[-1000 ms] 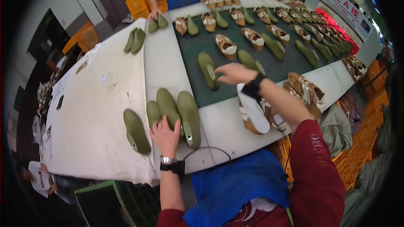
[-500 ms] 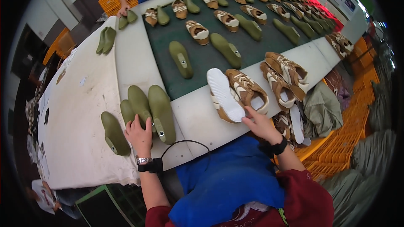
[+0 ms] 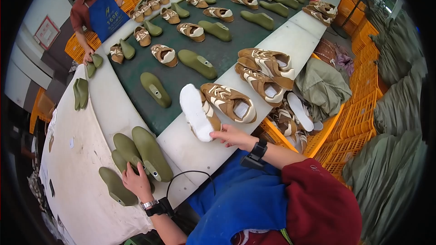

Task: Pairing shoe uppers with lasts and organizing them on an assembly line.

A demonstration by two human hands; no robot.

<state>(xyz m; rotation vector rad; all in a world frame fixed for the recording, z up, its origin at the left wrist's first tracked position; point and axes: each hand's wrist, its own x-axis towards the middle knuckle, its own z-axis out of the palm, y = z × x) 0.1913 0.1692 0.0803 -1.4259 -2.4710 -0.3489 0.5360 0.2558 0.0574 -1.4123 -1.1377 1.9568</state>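
My left hand (image 3: 137, 184) has its fingers curled over a green shoe last (image 3: 119, 159) in a small group at the table's near left. Two longer green lasts (image 3: 151, 154) lie just beyond it, and another last (image 3: 116, 186) is to its left. My right hand (image 3: 234, 137) pinches the heel end of a brown-and-cream sneaker (image 3: 210, 118), tipped over so its white sole (image 3: 195, 106) faces me. Its upright mate (image 3: 230, 102) stands beside it. Farther right is another pair of brown sneakers (image 3: 261, 79).
A dark green belt (image 3: 136, 77) carries rows of sneakers and green lasts. Across the table a person in a blue apron (image 3: 109, 18) touches lasts (image 3: 93, 66). Orange crates (image 3: 349, 131) with shoes and grey-green cloth (image 3: 322, 84) stand at my right. A black cable (image 3: 188, 172) loops over the near edge.
My view has swung rightward, so the table appears rotated and shifted left. My right thumb and fingers have closed at the tipped sneaker's heel. My left hand stays on the lasts.
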